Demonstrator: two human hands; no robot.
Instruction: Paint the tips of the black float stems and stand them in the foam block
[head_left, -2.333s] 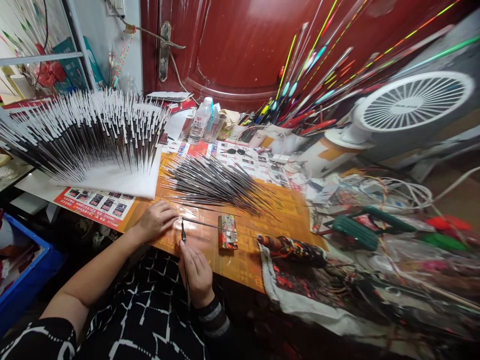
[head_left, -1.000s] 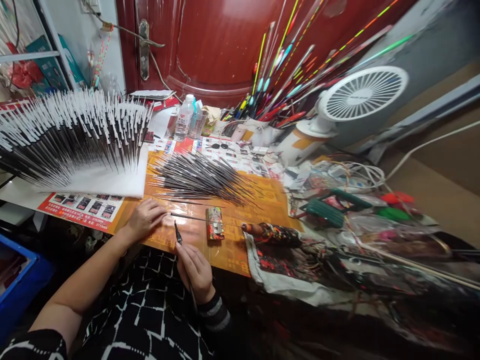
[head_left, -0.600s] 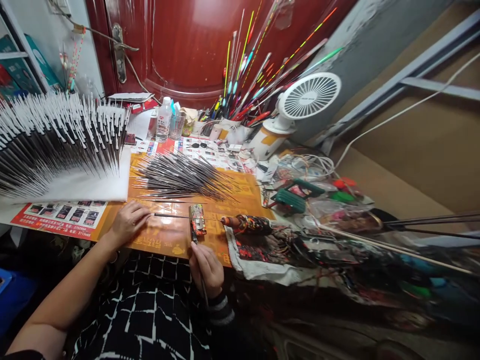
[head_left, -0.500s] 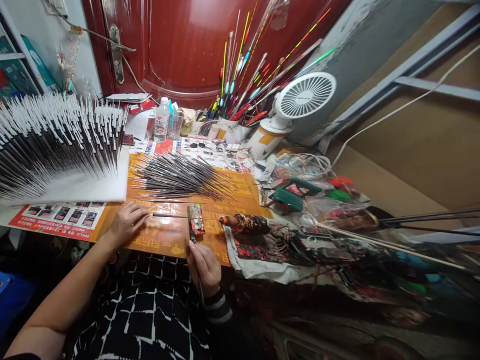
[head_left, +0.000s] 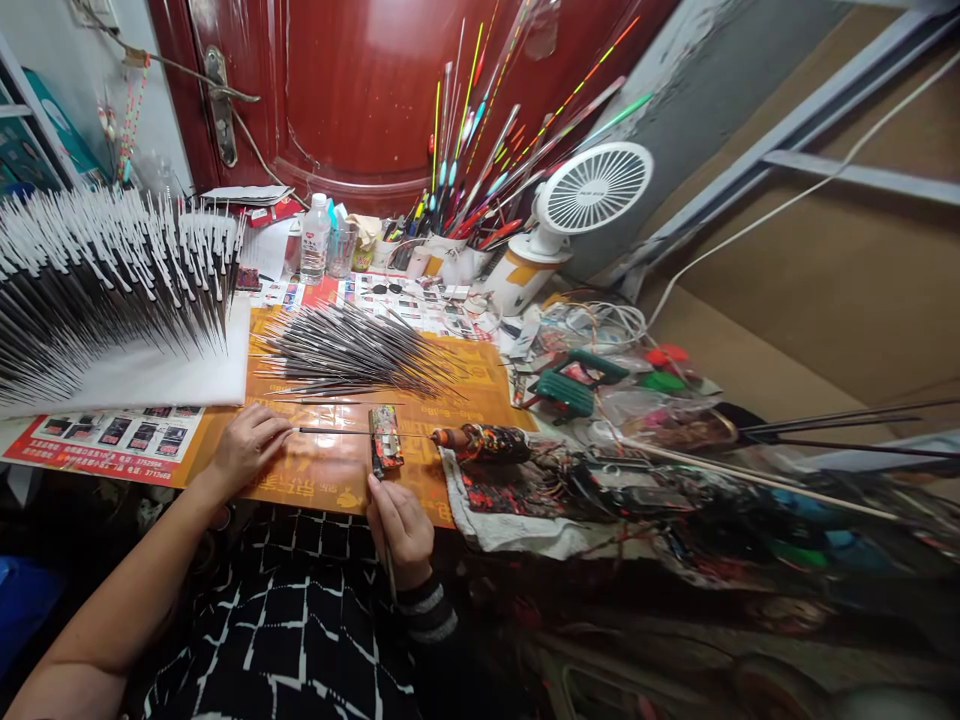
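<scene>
The left hand (head_left: 247,445) pinches 1 thin rod (head_left: 334,432) lying across a paint-smeared block (head_left: 385,452), while the right hand (head_left: 401,525) grips a brush (head_left: 378,480) beside it.

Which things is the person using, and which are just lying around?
In use: left hand pinching thin dark rod; right hand holding slim paintbrush; small paint-spattered block under the rod.
Lying about: white round fan; clear plastic bottle; green plastic tool.

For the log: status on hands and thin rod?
Left hand pinching thin dark rod, laid across small paint-spattered block. Right hand gripping slim brush, tip near block. Grey rod pile behind, apart.
</scene>
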